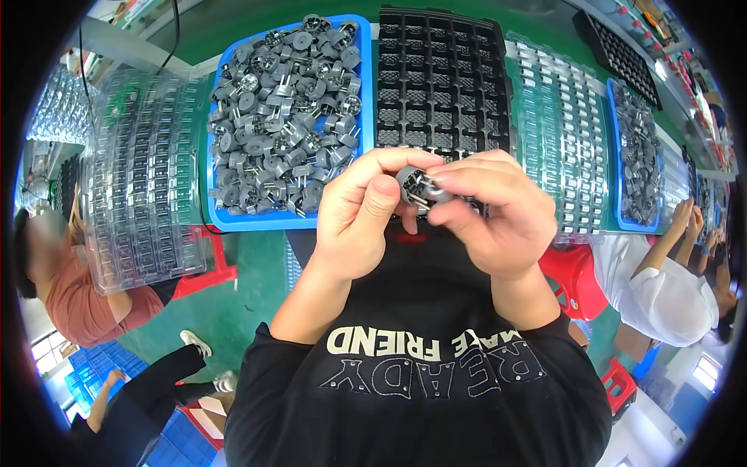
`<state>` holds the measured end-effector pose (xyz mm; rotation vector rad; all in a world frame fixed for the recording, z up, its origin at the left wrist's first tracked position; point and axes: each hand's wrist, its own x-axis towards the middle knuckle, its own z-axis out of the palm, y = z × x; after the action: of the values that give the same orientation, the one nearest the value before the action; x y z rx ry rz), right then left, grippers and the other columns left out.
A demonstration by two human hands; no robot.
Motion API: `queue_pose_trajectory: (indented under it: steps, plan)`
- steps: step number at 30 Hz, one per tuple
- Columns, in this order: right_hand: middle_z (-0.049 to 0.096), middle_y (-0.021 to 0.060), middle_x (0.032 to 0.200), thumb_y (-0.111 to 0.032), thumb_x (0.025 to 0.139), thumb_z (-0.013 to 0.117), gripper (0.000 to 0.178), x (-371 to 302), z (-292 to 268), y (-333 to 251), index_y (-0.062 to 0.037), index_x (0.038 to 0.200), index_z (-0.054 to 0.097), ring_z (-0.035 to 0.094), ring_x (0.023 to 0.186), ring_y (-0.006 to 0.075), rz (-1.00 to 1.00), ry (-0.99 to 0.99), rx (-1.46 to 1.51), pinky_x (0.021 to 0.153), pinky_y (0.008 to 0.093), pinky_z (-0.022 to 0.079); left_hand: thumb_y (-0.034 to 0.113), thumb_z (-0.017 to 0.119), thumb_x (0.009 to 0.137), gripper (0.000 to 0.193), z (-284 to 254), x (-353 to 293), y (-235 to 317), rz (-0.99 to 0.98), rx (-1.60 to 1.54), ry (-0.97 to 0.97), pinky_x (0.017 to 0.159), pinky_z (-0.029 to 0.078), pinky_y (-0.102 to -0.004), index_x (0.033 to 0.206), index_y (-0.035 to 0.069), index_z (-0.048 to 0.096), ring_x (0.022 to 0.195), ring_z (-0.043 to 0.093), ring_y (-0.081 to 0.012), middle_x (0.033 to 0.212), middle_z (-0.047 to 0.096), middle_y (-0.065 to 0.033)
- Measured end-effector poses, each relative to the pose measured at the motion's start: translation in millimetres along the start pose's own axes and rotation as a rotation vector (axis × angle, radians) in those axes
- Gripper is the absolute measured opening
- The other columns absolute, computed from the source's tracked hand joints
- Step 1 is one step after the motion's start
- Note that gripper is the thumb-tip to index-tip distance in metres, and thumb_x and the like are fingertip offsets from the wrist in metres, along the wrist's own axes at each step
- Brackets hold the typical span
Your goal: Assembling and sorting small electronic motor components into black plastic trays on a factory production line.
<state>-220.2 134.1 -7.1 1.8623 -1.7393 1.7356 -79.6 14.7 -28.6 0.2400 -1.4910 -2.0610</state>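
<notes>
In front of my chest, my left hand (355, 218) grips a dark grey round plug part (408, 180) between thumb and fingers. Metal pins stick out of its open face, toward the right. The fingers of my right hand (510, 206) are closed in a pinch at that face, around a small shiny piece (434, 191) whose kind I cannot make out. Just beyond my hands are a blue tray (215, 167), heaped with similar grey round parts (288, 117), and a black compartment tray (443, 78).
Clear plastic trays (144, 179) are stacked at the left, and more clear trays (560, 132) lie to the right. Farther right stands another blue tray (620, 167) of grey parts. Co-workers sit on both sides; a red stool (574, 276) is at my right.
</notes>
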Motion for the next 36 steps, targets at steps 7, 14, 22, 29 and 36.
queue_pose_trajectory:
  steps: [7,14,22,29,36]
  plan:
    - [0.074,0.0108,0.093,-0.019,0.077,0.088,0.032,2,14,-4,0.0004,0.098,0.074,0.072,0.083,0.0245,-0.076,0.085,-0.069,0.071,0.033,0.058,0.042,0.048,0.11,0.055,-4,-3,7,0.014,0.098,-0.048,0.074,0.056,-0.0253,0.125,-0.009,0.061,0.093,0.068,-0.0156,0.114,0.07,-0.0155]
    - [0.073,0.0112,0.092,-0.02,0.078,0.088,0.033,-6,21,-4,0.0012,0.098,0.074,0.071,0.08,0.0237,-0.041,0.108,-0.084,0.069,0.0322,0.058,0.043,0.049,0.11,0.055,-9,-8,7,0.015,0.187,-0.047,0.083,0.054,-0.0268,0.122,-0.009,0.065,0.095,0.068,-0.0149,0.113,0.072,-0.0138]
    - [0.074,0.0086,0.092,-0.015,0.071,0.091,0.031,-10,26,-9,-0.0028,0.096,0.076,0.071,0.08,0.0241,0.018,0.11,-0.078,0.07,0.0318,0.058,0.024,0.054,0.109,0.032,-12,-11,1,0.064,0.105,-0.038,0.062,0.046,-0.0189,0.126,0.0,0.068,0.068,0.056,-0.0036,0.093,0.068,-0.0012]
    - [0.071,0.0125,0.096,-0.002,0.076,0.087,0.023,-27,18,-9,0.0011,0.091,0.07,0.068,0.091,0.0238,0.262,0.09,0.071,0.083,0.0346,0.053,0.015,0.066,0.103,0.028,-9,-19,-4,-0.052,0.16,-0.015,0.069,0.051,-0.0211,0.127,0.001,0.065,0.077,0.062,-0.004,0.095,0.07,-0.0015]
    - [0.07,0.0111,0.096,0.009,0.079,0.074,0.012,-27,-14,15,0.0018,0.087,0.068,0.066,0.092,0.0179,0.604,0.105,-0.019,0.083,0.0285,0.05,0.01,0.082,0.082,0.038,-66,7,13,0.238,1.191,0.237,0.073,0.053,-0.0279,0.119,0.004,0.071,0.077,0.065,-0.0138,0.107,0.074,-0.0062]
